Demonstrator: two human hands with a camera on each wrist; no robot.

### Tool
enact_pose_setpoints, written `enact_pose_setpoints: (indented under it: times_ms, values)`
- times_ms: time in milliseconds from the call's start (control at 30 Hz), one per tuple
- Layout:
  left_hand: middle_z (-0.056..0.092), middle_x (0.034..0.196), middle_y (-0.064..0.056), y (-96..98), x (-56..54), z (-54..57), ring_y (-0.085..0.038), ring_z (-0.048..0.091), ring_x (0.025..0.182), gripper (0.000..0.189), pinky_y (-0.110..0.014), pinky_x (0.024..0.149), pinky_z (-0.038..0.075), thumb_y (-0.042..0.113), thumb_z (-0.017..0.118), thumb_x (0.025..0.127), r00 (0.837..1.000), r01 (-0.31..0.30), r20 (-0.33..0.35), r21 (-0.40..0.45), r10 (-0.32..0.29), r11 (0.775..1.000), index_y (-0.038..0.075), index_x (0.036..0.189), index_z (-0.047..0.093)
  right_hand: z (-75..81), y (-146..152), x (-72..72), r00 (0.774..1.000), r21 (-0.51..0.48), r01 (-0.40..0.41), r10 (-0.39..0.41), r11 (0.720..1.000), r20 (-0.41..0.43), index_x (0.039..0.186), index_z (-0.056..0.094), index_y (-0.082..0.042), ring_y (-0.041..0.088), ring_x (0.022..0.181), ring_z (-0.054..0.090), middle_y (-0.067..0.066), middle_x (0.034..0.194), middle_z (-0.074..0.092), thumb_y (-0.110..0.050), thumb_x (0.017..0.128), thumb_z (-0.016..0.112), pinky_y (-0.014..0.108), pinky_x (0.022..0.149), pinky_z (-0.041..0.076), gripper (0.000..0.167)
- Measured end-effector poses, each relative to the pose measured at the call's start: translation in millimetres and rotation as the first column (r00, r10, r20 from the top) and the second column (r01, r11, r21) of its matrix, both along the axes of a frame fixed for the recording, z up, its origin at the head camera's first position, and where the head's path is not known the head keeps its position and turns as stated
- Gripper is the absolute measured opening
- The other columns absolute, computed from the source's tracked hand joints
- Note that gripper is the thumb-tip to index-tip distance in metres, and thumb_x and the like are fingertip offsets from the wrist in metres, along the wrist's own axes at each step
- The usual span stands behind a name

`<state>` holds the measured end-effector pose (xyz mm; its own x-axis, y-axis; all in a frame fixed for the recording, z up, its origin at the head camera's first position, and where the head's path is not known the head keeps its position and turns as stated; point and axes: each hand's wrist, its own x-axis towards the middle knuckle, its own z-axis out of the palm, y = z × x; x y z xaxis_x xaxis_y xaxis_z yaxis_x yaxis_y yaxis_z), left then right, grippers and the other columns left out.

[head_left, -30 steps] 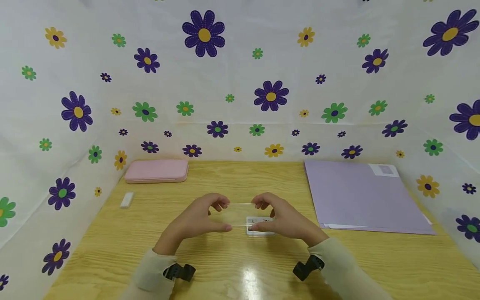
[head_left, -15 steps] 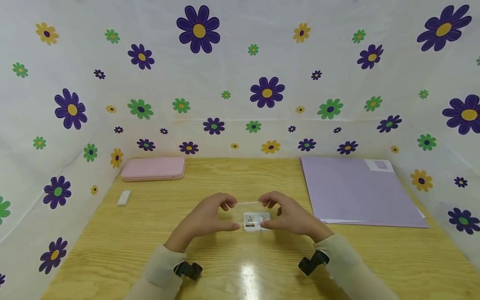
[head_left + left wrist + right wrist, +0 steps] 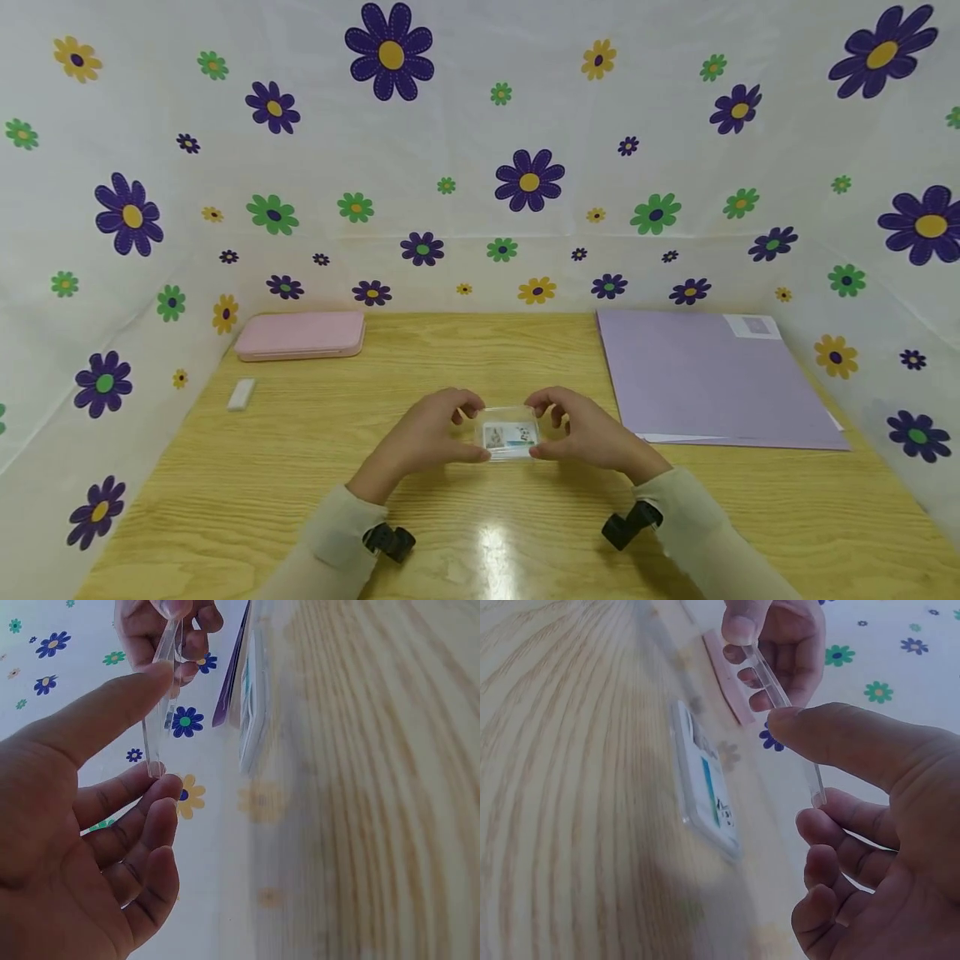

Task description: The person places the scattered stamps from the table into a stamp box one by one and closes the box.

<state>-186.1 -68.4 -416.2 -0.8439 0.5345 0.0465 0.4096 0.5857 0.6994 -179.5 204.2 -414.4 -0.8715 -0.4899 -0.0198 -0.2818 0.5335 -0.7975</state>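
A clear plastic lid [image 3: 507,412] is held level above the table, its two short ends pinched between the thumb and fingers of my left hand [image 3: 438,429] and my right hand [image 3: 587,435]. Beneath it lies a small flat white case [image 3: 705,784] with pictures and a blue-green stripe on its face. Both wrist views show a gap between the lid [image 3: 159,701] and the case [image 3: 255,705]. From the head view, the case shows through the lid, almost lined up with it.
At the back left lies a pink pencil case [image 3: 300,335], with a white eraser-like block [image 3: 241,395] in front of it. A purple folder [image 3: 705,379] with papers poking out covers the right side. Flowered cloth [image 3: 465,150] surrounds the wooden table [image 3: 420,542].
Both hands have shifted the lid slightly right relative to the case, so it is now over the case. The head view has tilted a little. Their hold on the lid is unchanged.
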Motion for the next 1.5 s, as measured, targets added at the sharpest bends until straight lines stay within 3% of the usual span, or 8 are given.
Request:
enact_pose_setpoints:
  times_ms: [167,667,967,1500]
  values:
    - [0.062,0.117,-0.004,5.9,-1.5,-2.9,-0.023,0.057,0.104,0.064,-0.041,0.087,0.047,0.033,0.089,0.074,1.0,0.001,0.02,-0.035,0.0,0.999,0.008,0.126,0.061,-7.8,1.3,-0.3,1.0,0.026,0.012,-0.012,1.0,0.002,0.129,0.058,-0.009,0.022,0.086,0.049,0.005,0.107,0.056,-0.02,0.078,0.086,0.03,0.07,0.043,0.06]
    - [0.061,0.11,-0.002,18.1,-10.3,-14.8,-0.019,0.056,0.1,0.063,-0.039,0.091,0.045,0.032,0.092,0.068,0.999,-0.04,0.002,-0.145,0.041,0.989,0.009,0.12,0.065,-19.6,1.0,-4.3,1.0,0.059,0.027,-0.027,0.998,-0.001,0.124,0.059,-0.007,0.021,0.083,0.048,0.002,0.103,0.057,-0.018,0.077,0.087,0.03,0.072,0.04,0.056]
    - [0.06,0.105,-0.001,22.8,-12.1,-13.2,-0.017,0.055,0.092,0.062,-0.037,0.086,0.046,0.033,0.093,0.067,1.0,-0.026,-0.022,-0.215,0.022,0.976,0.009,0.118,0.066,-24.2,1.4,-6.4,0.999,0.102,0.04,-0.039,0.994,-0.007,0.12,0.06,-0.008,0.02,0.083,0.047,0.001,0.1,0.057,-0.021,0.075,0.089,0.032,0.073,0.039,0.055]
    - [0.059,0.107,0.001,26.4,-13.1,-9.7,-0.015,0.055,0.092,0.06,-0.037,0.088,0.046,0.031,0.091,0.069,0.997,-0.033,0.059,-0.243,0.049,0.969,0.012,0.119,0.064,-22.9,0.8,-7.9,1.0,0.105,0.007,-0.008,0.994,0.014,0.116,0.06,-0.008,0.021,0.084,0.048,0.005,0.096,0.055,-0.02,0.076,0.088,0.031,0.072,0.039,0.05]
